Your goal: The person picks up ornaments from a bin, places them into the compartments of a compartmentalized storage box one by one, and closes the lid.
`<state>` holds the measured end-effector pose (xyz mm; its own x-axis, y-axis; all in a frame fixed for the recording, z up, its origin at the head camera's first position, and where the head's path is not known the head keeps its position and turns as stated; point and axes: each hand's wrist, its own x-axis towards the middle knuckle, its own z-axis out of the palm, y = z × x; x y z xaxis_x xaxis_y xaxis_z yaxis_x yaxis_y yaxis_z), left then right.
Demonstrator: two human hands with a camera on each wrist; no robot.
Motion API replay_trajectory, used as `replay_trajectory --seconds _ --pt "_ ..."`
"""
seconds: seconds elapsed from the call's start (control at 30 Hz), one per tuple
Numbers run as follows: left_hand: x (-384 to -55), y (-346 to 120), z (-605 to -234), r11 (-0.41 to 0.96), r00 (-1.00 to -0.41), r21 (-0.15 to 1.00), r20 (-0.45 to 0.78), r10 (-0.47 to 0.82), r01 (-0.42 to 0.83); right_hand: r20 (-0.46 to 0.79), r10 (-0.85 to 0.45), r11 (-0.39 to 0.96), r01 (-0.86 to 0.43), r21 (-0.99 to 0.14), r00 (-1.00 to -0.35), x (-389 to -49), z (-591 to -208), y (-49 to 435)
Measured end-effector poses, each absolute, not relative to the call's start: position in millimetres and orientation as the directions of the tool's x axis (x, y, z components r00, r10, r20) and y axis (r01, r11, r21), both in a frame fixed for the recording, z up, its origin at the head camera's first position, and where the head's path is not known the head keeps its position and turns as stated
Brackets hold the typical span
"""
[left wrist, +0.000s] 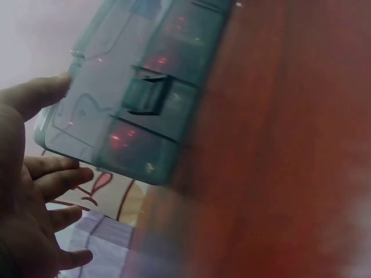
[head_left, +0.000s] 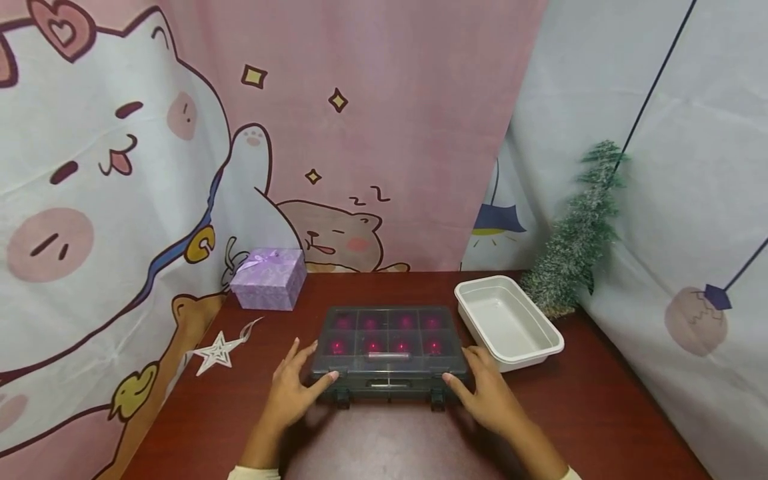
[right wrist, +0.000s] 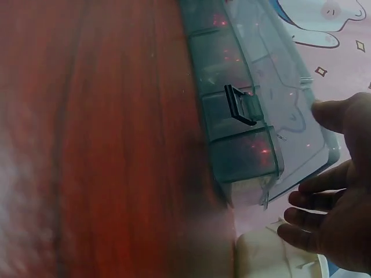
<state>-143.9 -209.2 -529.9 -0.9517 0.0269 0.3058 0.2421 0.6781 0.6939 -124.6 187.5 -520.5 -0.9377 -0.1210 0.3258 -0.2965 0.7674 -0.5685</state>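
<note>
A dark translucent organizer box sits at the middle of the table, with shiny red things in its compartments. Its see-through lid is tilted up at the front, and in both wrist views the curtain shows through it. Two front latches stand undone. My left hand holds the lid's left front corner, thumb on the front edge and fingers along the side. On the right front corner, my right hand has the same hold. In the wrist views the other fingers spread out past the lid's side.
A white plastic tub stands close to the box's right side, with a frosted artificial tree behind it. Back left is a purple gift box with a ribbon; a white star ornament lies nearer. Printed curtains surround the table.
</note>
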Motion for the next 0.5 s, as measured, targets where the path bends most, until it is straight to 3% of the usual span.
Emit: replay_trajectory --seconds 0.33,0.5 --pt "-142.1 -209.5 -544.6 0.690 -0.955 0.682 0.294 0.046 0.244 0.364 -0.150 0.786 -0.334 -0.520 -0.919 -120.7 -531.3 190.5" --pt "-140.4 -209.5 -550.3 0.670 -0.888 0.616 0.437 0.147 0.414 0.536 -0.248 0.714 -0.526 -0.462 -0.807 -123.1 -543.1 194.7"
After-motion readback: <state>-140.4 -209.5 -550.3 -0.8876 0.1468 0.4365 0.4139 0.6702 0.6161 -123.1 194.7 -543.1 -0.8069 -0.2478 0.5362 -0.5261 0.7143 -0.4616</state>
